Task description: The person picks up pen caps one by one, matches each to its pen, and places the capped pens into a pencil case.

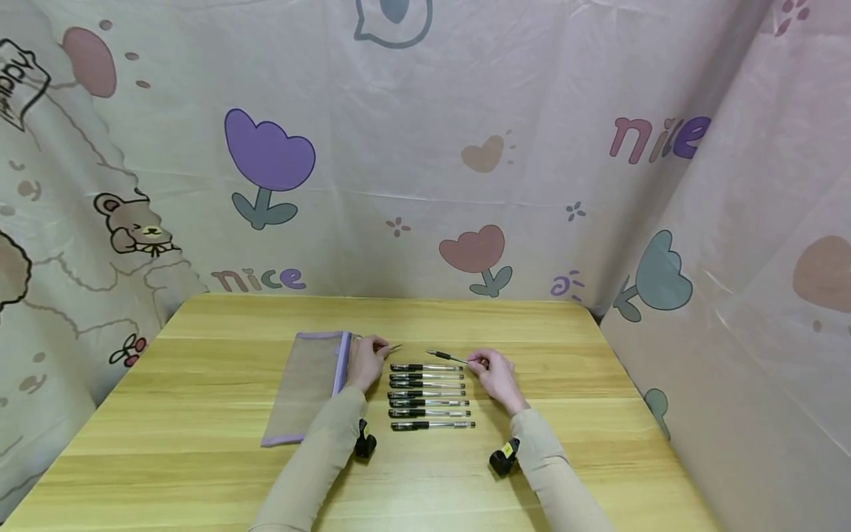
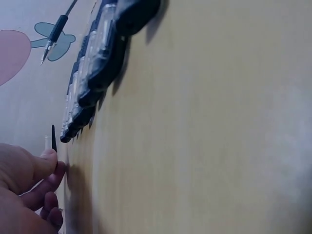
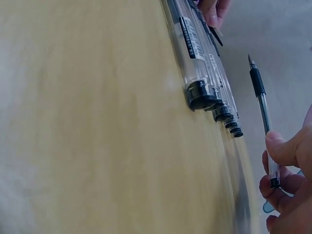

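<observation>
Several capped black gel pens [image 1: 428, 395] lie side by side in a row at the middle of the wooden table [image 1: 199, 473]. My right hand [image 1: 475, 362] pinches the back end of an uncapped pen [image 1: 447, 357], which it holds just above the far end of the row, tip pointing left. In the right wrist view the pen [image 3: 261, 97] runs up from my fingers [image 3: 280, 151]. My left hand [image 1: 382, 347] pinches a small pen cap [image 1: 395, 347] left of that tip. The cap [image 2: 53, 139] stands up from my fingertips [image 2: 48, 158], with the row [image 2: 92, 63] beyond.
A flat beige pencil pouch with purple edging [image 1: 306, 384] lies left of the pens, beside my left hand. Patterned cloth walls [image 1: 425, 148] close in the table at the back and both sides.
</observation>
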Available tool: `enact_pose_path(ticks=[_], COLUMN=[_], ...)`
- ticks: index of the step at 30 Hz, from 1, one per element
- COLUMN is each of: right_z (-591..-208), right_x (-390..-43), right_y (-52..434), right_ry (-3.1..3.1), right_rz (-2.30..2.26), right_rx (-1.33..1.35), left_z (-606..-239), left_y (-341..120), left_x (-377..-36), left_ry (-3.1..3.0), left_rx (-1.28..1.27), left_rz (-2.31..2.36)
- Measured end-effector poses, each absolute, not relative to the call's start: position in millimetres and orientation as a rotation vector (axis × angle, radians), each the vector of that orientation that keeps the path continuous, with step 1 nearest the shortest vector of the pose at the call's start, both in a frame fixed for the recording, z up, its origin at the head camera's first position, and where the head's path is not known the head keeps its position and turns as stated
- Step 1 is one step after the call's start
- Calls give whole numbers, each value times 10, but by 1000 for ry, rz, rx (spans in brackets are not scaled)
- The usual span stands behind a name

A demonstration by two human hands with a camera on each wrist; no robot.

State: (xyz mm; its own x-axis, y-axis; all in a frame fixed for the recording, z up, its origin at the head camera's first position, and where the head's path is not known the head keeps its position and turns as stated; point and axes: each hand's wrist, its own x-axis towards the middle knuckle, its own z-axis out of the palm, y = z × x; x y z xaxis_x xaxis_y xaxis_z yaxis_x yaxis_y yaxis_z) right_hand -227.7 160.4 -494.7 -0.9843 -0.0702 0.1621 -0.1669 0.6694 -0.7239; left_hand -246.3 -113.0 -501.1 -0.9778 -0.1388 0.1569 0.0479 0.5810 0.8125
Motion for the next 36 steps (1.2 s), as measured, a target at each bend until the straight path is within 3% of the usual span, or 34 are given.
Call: enact_pose_path(ticks=[36], right_z=[-4845], right_x=[-2304], right_y=[1455], right_ry=[-2740], right_rz=[1199], right_rx=[317], left_z=[-4965], left_y=[-1163], left_x=[-2260], left_ry=[-2518], left_rx=[-328], left_rz=[-1538])
